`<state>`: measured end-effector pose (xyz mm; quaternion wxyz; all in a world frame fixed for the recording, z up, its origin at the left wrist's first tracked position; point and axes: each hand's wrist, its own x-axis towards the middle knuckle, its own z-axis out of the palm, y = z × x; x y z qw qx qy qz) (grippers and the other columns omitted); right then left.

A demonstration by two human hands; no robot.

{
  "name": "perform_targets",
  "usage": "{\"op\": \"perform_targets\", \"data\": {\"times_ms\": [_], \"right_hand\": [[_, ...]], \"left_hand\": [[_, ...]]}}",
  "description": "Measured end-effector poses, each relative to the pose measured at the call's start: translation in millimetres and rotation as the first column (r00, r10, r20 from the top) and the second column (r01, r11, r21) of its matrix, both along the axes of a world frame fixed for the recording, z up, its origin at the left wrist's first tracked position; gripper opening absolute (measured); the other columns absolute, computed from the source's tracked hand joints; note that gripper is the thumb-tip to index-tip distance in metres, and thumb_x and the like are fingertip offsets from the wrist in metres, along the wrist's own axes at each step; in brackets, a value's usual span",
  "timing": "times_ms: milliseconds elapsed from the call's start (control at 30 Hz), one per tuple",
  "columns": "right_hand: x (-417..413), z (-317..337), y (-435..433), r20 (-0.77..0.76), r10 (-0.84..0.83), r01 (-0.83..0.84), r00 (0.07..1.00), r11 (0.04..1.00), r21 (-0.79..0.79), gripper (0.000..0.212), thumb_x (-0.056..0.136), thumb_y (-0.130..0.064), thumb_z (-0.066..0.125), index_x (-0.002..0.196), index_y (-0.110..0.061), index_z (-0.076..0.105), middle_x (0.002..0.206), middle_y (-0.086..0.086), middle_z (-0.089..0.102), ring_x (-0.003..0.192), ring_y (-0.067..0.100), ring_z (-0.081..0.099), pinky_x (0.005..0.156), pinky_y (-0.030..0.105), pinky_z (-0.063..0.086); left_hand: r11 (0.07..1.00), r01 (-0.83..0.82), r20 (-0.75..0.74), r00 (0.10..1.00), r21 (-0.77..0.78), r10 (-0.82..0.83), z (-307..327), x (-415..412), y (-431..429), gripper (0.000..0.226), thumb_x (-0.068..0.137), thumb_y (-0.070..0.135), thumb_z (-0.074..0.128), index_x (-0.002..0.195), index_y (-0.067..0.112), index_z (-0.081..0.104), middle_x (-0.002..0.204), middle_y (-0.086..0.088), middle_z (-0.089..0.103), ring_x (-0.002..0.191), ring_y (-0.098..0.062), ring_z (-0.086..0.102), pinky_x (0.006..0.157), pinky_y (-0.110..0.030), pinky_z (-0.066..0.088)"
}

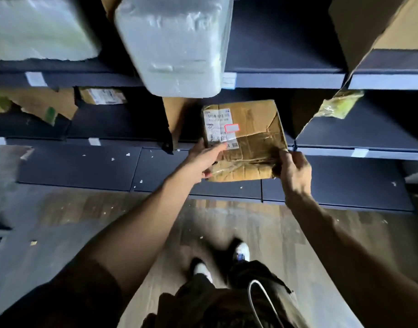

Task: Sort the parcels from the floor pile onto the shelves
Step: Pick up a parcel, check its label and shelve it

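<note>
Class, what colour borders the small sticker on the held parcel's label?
Red; the sticker on the parcel shows best in the head view.

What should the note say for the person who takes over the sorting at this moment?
The left grip holds the cardboard parcel at its left side; the right grip pinches its near right corner.
The parcel is at the front of the middle shelf, not clearly set down.
Done: several parcels, such as the white wrapped parcel, lie on shelves.
Left: place this one; the floor pile is out of view.
</note>
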<state>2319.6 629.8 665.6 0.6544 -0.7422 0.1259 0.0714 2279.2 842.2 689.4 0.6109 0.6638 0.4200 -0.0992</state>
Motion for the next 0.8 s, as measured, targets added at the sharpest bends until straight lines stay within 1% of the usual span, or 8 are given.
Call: {"op": "perform_targets", "data": {"times_ms": [100, 233, 300, 367, 500, 567, 633, 800], "right_hand": [[39.5, -15.7, 14.4, 0.028, 0.03, -0.03, 0.999, 1.0, -0.007, 0.033, 0.083, -0.051, 0.06, 0.092, -0.019, 0.065, 0.078, 0.003, 0.065, 0.073, 0.023, 0.061, 0.077, 0.048, 0.056], [88.4, -35.7, 40.7, 0.087, 0.081, -0.083, 0.993, 0.996, 0.019, 0.031, 0.085, -0.048, 0.058, 0.097, -0.019, 0.062, 0.083, 0.0, 0.061, 0.078, 0.02, 0.055, 0.078, 0.04, 0.048], [112.3, -46.0, 56.3, 0.106, 0.112, -0.114, 0.988, 0.993, 0.013, 0.042, 0.082, -0.053, 0.057, 0.105, -0.017, 0.061, 0.087, -0.003, 0.06, 0.081, 0.018, 0.055, 0.079, 0.04, 0.046], [134.6, -56.6, 72.3, 0.128, 0.143, -0.145, 0.981, 0.989, 0.006, 0.044, 0.08, -0.05, 0.056, 0.107, -0.017, 0.059, 0.091, -0.004, 0.062, 0.086, 0.015, 0.056, 0.085, 0.041, 0.049], [162.0, -71.9, 95.4, 0.153, 0.195, -0.193, 0.969, 0.981, -0.028, 0.041, 0.084, -0.038, 0.057, 0.109, -0.006, 0.06, 0.099, 0.012, 0.067, 0.089, 0.014, 0.058, 0.097, 0.044, 0.051], [169.1, -73.7, 107.1, 0.182, 0.202, -0.197, 0.962, 0.979, -0.046, 0.042, 0.089, -0.03, 0.058, 0.118, -0.001, 0.06, 0.1, 0.015, 0.068, 0.087, 0.008, 0.058, 0.094, 0.035, 0.052], [177.4, -78.2, 119.3, 0.188, 0.189, -0.186, 0.964, 0.982, -0.034, 0.036, 0.096, -0.018, 0.061, 0.126, 0.001, 0.059, 0.093, -0.002, 0.063, 0.078, -0.008, 0.058, 0.088, 0.021, 0.05], [189.1, -85.5, 139.8, 0.232, 0.202, -0.2, 0.951, 0.979, -0.033, 0.042, 0.093, -0.007, 0.059, 0.133, 0.004, 0.056, 0.093, -0.011, 0.062, 0.073, -0.019, 0.057, 0.084, 0.01, 0.048]], "left_hand": [[0.995, -0.062, 0.087, 0.995, 0.077, 0.056, -5.9, 36.0, 9.6, 0.039, 0.092, 0.044, 0.074, 0.122, 0.04, 0.05, 0.11, 0.009, 0.064, 0.083, -0.007, 0.058, 0.077, -0.031, 0.053], [0.984, -0.127, 0.185, 0.977, 0.126, 0.102, -26.6, 72.7, 26.7, 0.009, 0.096, 0.029, 0.071, 0.095, 0.031, 0.062, 0.095, 0.015, 0.067, 0.084, -0.002, 0.062, 0.088, -0.03, 0.055], [0.977, -0.15, 0.2, 0.973, 0.153, 0.118, -40.0, 86.7, 35.1, 0.027, 0.083, 0.036, 0.079, 0.107, 0.028, 0.068, 0.108, 0.012, 0.073, 0.101, -0.009, 0.068, 0.102, -0.036, 0.055], [0.961, -0.174, 0.229, 0.966, 0.217, 0.123, -59.6, 104.7, 48.9, 0.056, 0.064, 0.045, 0.081, 0.116, 0.028, 0.071, 0.113, 0.01, 0.076, 0.107, -0.012, 0.071, 0.099, -0.037, 0.057], [0.926, -0.227, 0.264, 0.953, 0.302, 0.148, -68.2, 133.8, 60.7, 0.056, 0.072, 0.048, 0.076, 0.123, 0.027, 0.071, 0.118, 0.009, 0.074, 0.109, -0.012, 0.07, 0.101, -0.035, 0.056], [0.912, -0.259, 0.269, 0.947, 0.319, 0.175, -57.3, 142.0, 61.8, 0.056, 0.08, 0.043, 0.075, 0.13, 0.019, 0.067, 0.129, 0.006, 0.067, 0.116, -0.014, 0.064, 0.098, -0.022, 0.049], [0.908, -0.315, 0.279, 0.93, 0.275, 0.239, -56.5, 150.8, 68.0, 0.047, 0.096, 0.031, 0.07, 0.136, 0.009, 0.06, 0.132, 0.002, 0.061, 0.12, -0.016, 0.059, 0.087, -0.016, 0.042], [0.927, -0.372, 0.221, 0.909, 0.049, 0.353, -59.4, 163.3, 70.4, 0.052, 0.105, 0.036, 0.059, 0.146, 0.006, 0.049, 0.148, -0.011, 0.055, 0.135, -0.028, 0.056, 0.097, -0.027, 0.049]]}}
